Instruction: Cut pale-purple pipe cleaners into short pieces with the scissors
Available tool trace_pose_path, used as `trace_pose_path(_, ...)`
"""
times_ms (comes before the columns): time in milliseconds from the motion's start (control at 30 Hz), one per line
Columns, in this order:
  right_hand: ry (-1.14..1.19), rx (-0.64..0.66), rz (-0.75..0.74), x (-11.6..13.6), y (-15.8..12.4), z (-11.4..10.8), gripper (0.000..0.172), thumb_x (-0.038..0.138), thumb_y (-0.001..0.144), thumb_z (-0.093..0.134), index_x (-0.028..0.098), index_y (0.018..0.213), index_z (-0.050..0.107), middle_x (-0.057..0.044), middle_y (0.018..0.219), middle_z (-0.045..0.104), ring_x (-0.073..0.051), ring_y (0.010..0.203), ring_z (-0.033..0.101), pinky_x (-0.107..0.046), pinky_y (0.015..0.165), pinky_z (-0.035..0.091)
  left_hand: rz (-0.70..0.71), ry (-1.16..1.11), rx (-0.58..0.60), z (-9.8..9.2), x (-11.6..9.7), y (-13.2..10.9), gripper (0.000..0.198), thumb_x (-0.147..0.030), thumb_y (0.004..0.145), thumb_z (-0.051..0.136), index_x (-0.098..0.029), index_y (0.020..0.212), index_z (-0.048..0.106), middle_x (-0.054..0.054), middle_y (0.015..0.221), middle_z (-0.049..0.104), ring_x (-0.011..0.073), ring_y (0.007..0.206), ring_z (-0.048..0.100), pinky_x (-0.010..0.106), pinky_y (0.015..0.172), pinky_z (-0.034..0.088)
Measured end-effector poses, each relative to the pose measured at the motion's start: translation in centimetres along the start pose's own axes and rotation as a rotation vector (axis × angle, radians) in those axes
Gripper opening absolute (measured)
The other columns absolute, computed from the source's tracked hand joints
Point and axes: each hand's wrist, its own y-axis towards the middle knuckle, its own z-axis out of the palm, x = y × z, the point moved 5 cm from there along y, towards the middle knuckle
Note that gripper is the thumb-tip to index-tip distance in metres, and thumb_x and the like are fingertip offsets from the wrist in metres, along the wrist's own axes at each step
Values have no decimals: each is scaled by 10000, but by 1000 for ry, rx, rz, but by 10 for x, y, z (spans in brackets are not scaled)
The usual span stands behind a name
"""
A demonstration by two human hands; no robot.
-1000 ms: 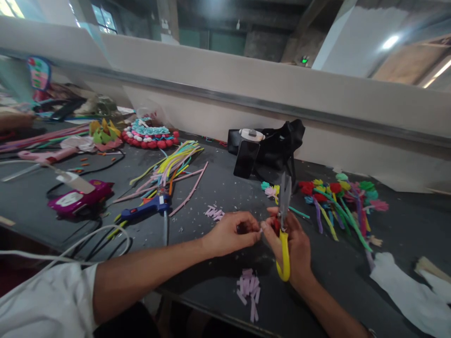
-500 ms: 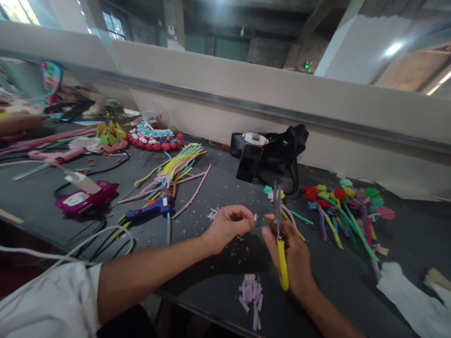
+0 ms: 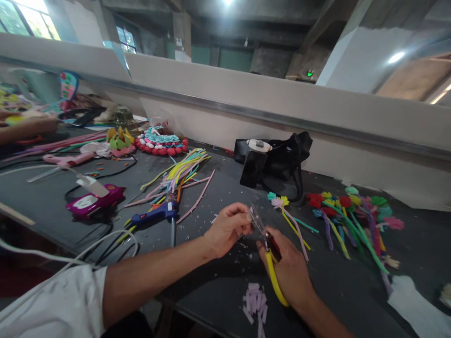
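Note:
My left hand (image 3: 229,230) is closed in a pinch over the dark table. Its fingertips hold a small lilac strip, now mostly hidden by the fingers and the blades. In my right hand (image 3: 291,265) are scissors with yellow handles (image 3: 275,279), their blades pointing up and left against the left fingertips. Below the hands, near the table's front edge, lies a pile of short lilac strips (image 3: 255,300). Small lilac scraps are scattered around the left hand. Just beyond the right hand rest fuzzy stems with flower heads (image 3: 281,203).
A blue glue gun (image 3: 155,212) and a bundle of coloured fuzzy stems (image 3: 183,171) lie left. A purple device (image 3: 95,202) with cables sits farther left. Behind are a phone (image 3: 252,168) and black bag (image 3: 282,157). Fuzzy flowers (image 3: 341,206) lie right. Another person's hand (image 3: 38,126) shows far left.
The scissors have tilted left from upright, and their blades now meet my left fingertips. My left hand stays pinched. The whole view has shifted slightly.

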Motion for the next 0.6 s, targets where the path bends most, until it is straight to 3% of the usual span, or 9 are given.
trace_pose_path(600,72,32,22,4,-1,0,235,350,905,518,216,1091,569,-35,949,685,-180,834,661,-293,761,511,9,7,7,1,3,-1,153,-155,649,741,-153,683,592,-35,539,572,80,511,500,233,594,392)
